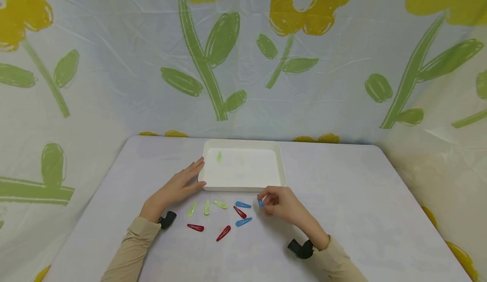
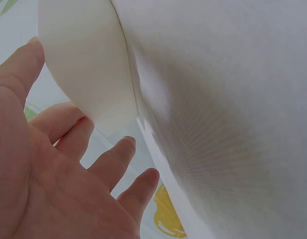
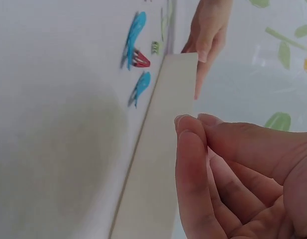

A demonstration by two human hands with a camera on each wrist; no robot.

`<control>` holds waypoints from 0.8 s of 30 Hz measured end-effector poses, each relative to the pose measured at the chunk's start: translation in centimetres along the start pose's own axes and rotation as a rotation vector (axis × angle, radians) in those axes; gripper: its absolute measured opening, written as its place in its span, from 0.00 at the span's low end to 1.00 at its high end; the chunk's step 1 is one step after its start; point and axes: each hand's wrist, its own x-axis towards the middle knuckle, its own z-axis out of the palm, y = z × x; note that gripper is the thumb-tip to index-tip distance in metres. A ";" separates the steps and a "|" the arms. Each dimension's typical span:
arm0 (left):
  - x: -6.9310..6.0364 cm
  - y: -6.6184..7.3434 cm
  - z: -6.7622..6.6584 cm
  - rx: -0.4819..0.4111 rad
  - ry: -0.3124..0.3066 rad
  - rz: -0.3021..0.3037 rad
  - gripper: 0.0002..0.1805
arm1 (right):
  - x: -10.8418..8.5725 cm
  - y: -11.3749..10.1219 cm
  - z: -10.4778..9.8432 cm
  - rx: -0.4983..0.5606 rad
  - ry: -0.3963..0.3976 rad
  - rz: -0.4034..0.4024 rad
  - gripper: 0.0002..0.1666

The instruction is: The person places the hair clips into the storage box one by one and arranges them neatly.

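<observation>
My left hand [image 1: 176, 189] rests its extended fingers against the left side of a white tray [image 1: 232, 188]. In the left wrist view, the fingertips touch the tray's outer wall [image 2: 88, 64]. Just past the tray's front right corner, my right hand [image 1: 281, 203] pinches a blue snap hair clip [image 1: 260, 203] between thumb and fingers. The fingers hide that clip in the right wrist view. One green hair clip [image 1: 219, 157] lies inside the tray at its left. Before the tray lie two blue clips [image 1: 243, 222], three red clips [image 1: 223, 233] and three green clips [image 1: 207, 207].
A pale cloth covers the table [image 1: 342, 197]. Behind and beside it hangs a white curtain [image 1: 144, 49] with printed yellow flowers and green leaves. Black wrist mounts [image 1: 300, 248] sit under both forearms.
</observation>
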 end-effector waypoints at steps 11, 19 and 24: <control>0.0 0.2 -0.1 0.005 0.004 -0.001 0.41 | 1.5 -1.1 -1.3 0.035 0.054 -0.045 0.11; 0.0 0.1 -0.1 0.008 0.000 0.001 0.41 | 2.7 -2.4 -2.2 0.018 0.097 -0.042 0.11; 0.0 0.1 -0.1 0.009 -0.001 -0.001 0.41 | 3.7 -2.9 -2.6 0.037 0.128 -0.054 0.11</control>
